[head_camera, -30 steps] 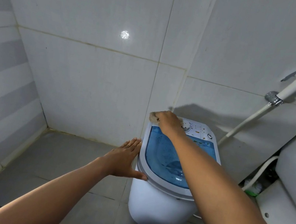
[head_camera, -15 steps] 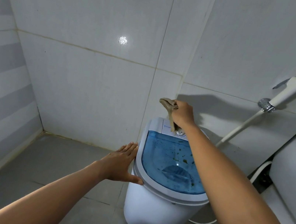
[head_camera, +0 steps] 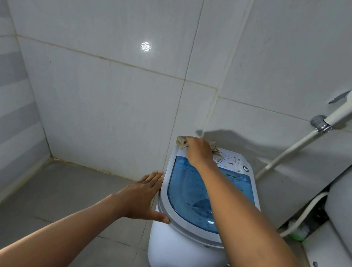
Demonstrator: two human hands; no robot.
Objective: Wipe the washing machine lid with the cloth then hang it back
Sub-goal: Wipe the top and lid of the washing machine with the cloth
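At rear-left of washing machine lid point(head_camera: 186, 195): cloth point(head_camera: 181, 142), lifted 0.5 s ago, was back down — R hand point(head_camera: 198, 152) pressed over it, grip unclear. L hand point(head_camera: 142, 197) flat, fingers straight, braced on rim — wiping underway; specks remained by dials.

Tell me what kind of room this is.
Most likely a small tiled bathroom or wash area: grey tiled walls and floor, a handheld spray nozzle on a hose, and a compact washing machine in the corner.
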